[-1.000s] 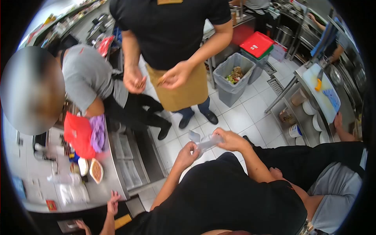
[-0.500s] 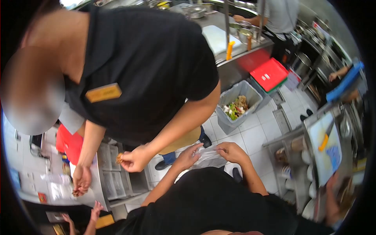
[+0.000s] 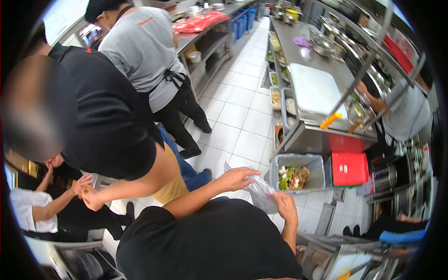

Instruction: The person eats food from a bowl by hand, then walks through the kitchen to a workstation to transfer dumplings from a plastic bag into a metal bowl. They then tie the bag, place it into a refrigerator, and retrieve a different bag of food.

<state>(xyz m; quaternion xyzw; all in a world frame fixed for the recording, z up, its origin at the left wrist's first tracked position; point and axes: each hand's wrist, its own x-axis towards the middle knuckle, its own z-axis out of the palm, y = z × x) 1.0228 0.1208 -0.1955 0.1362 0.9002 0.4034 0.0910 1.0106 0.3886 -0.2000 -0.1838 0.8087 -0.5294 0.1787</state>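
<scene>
A thin, translucent plastic bag hangs crumpled between my two hands, in front of my black shirt. My left hand grips its upper left edge, fingers closed on the plastic. At its right side my right hand pinches the bag's other edge. Just beyond my right hand is a grey lined bin with food scraps inside. Neither hand touches the bin.
A person in black leans in at the left, near another person in grey. A steel counter with a white cutting board and an orange-handled tool stands ahead right. A red lid lies beside the bin.
The view has swung, bringing the aisle and the person in grey into sight. The bag is still in both hands and hangs lower, nearer the bin in view. The person in black reaches toward another person's hands.
</scene>
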